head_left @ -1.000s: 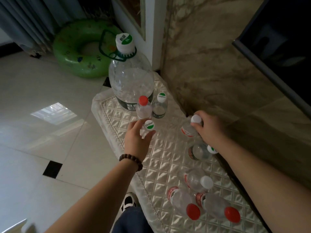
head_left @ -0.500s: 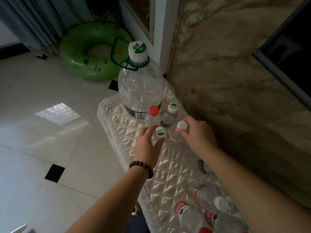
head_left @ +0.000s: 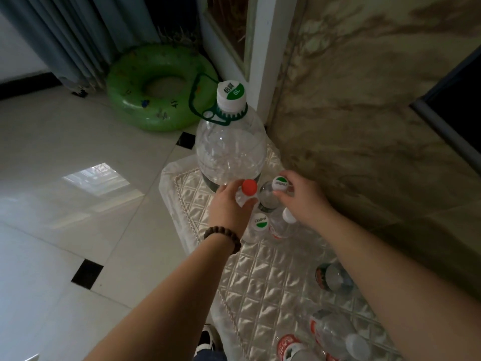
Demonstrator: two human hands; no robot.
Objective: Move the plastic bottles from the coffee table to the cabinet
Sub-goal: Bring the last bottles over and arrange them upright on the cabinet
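Observation:
A quilted satin cloth [head_left: 260,282] covers the low cabinet top. At its far end stands a large clear 6L bottle [head_left: 231,152]. Just in front of it, my left hand [head_left: 229,207] wraps around the neck of a small red-capped bottle [head_left: 249,186]. My right hand [head_left: 303,201] pinches the cap of a green-and-white-capped bottle [head_left: 280,183] beside it. Nearer me, a second green-and-white-capped bottle [head_left: 260,222] and a white-capped bottle [head_left: 279,227] stand upright, free of both hands. Several more small bottles [head_left: 333,277] lie on their sides close to me, partly hidden by my right forearm.
A marble wall [head_left: 364,126] runs along the cloth's right side, with a dark framed panel [head_left: 455,105] higher up. A green swim ring [head_left: 156,89] lies on the tiled floor [head_left: 78,204] beyond, next to grey curtains [head_left: 65,35]. My shoe [head_left: 208,337] shows below.
Both hands set their bottles down upright on the cloth and let go. They then moved forward, the left onto the red-capped bottle and the right onto the green-and-white-capped one by the big bottle.

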